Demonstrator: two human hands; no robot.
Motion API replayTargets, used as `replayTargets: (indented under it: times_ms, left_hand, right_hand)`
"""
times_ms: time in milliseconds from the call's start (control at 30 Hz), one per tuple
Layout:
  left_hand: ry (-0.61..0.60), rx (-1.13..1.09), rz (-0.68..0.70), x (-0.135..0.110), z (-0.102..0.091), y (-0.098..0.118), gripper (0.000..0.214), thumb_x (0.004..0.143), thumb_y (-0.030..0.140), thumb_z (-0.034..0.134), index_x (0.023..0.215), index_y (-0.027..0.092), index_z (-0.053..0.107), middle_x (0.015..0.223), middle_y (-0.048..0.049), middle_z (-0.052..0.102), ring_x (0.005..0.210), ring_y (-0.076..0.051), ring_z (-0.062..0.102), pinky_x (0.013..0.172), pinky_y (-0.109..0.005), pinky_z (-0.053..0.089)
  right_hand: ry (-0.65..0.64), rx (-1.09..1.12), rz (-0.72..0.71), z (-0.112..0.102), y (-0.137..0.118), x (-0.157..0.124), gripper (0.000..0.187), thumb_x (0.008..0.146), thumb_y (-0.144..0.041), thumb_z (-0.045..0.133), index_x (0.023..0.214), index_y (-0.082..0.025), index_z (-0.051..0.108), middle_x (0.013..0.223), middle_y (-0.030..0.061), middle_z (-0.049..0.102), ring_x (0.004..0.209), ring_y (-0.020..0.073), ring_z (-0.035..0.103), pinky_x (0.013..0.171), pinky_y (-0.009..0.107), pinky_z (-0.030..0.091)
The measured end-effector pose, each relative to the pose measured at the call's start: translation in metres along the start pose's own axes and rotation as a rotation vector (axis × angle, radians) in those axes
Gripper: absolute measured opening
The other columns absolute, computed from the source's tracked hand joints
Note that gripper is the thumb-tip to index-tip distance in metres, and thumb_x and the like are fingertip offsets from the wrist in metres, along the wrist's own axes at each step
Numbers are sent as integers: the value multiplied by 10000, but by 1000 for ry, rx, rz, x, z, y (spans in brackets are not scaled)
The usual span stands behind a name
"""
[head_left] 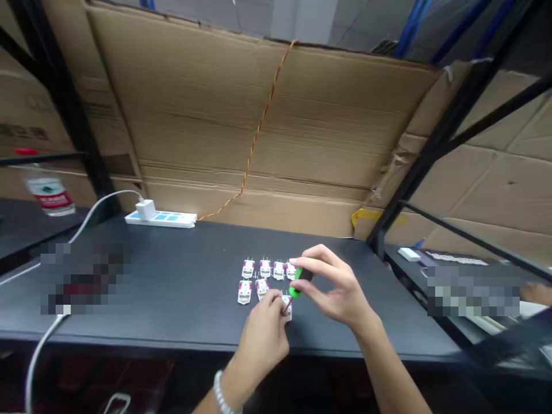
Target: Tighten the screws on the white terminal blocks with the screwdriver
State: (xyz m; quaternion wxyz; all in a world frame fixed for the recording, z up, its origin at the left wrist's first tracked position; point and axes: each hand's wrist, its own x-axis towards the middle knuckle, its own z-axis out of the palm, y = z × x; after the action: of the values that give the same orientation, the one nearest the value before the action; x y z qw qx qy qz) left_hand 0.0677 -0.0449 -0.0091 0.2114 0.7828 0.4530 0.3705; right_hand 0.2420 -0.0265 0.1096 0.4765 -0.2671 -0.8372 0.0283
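My left hand (263, 333) is closed on a small white part (287, 312) at the table's front middle, its fingers partly covering it. My right hand (334, 284) grips a screwdriver (295, 291) with a green-and-black handle between thumb and fingers. Its thin shaft slants down to the white part; whether the tip sits in a screw is too small to tell. Just beyond my hands, several small white-and-purple parts (244, 291) with thin prongs lie in two rows. The far row's right-hand part (290, 270) is partly hidden by my right fingers.
On the black table (172, 287), a white power strip (181, 219) with a plugged-in adapter (146, 209) lies at the back left. A white cable (97, 206) runs leftward. Cardboard (259, 115) walls the back, with a twisted red-yellow wire (257, 132). Black frame posts (414, 167) flank both sides.
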Motion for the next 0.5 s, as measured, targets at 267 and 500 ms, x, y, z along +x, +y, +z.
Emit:
replayTargets:
  times_ms: [267,500]
  left_hand:
    - [7,-3,-5,1,1,-1,265,873,-48,498,907,191,609,1120,-107,669,975,-241,706,905,-368,578]
    - [-8,15,-4,-1,1,-2,257,891,-33,495,940,190,614,1198,-126,671,1014,-257,711,902,-388,585]
  right_hand:
    - [-135,37,90,-1,-1,0,515,1066,-189,495,1573,-276,522,1367,134,682,1243,246,684,1060,427,584]
    - [-70,23,47,-6,-4,0,395,1002,-209,698,1388,-291,682,1120,67,743,945,176,722,815,284,624]
